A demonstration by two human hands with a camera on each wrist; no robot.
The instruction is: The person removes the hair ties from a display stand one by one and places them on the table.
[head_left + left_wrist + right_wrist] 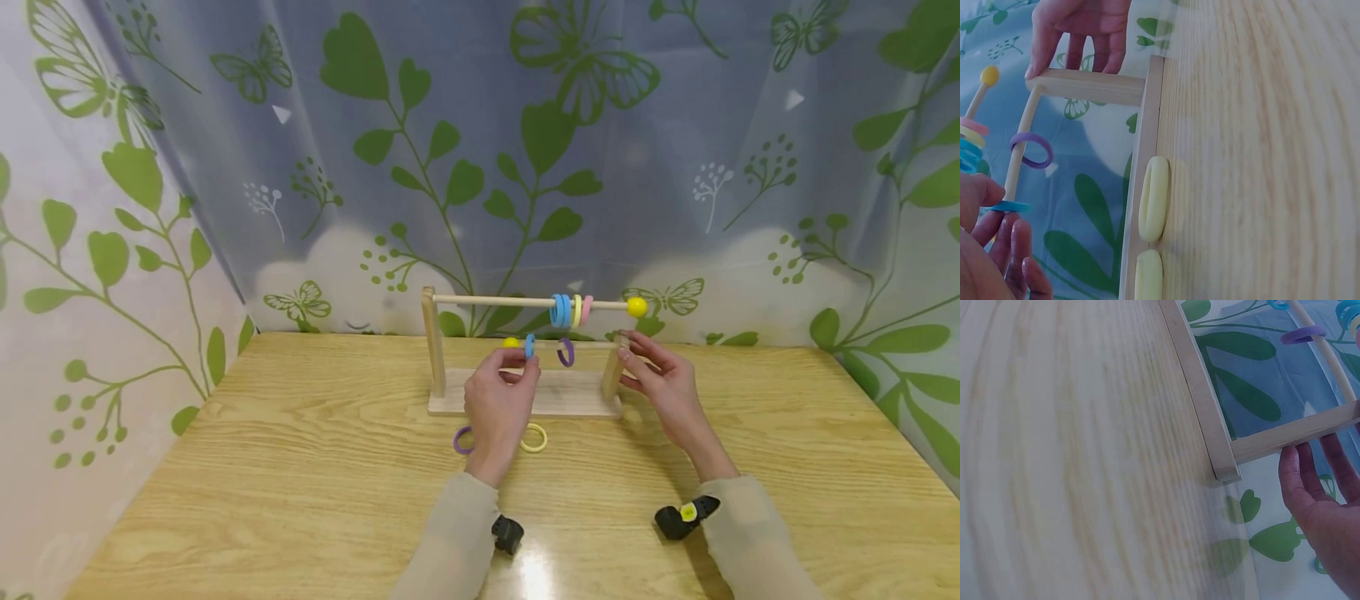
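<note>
A leaf-and-butterfly curtain hangs behind your wooden table, and on that table, in front of you, sits the wooden stand. Its upper rod reaches out from the taller left post, and its lower rod from the shorter right post. Your right hand grips the top of that right post, thumb on the near side and fingers behind. Your left hand pinches a blue ring, which is around the lower rod near its free end. A purple ring hangs on the same rod, between your hands. On the upper rod you have blue rings, then one yellow ring and one pink ring. Two pale yellow rings lie on the table along the base's near edge, and another purple one lies by your left wrist. Smallest are the yellow beads, one capping the upper rod, one the lower
</note>
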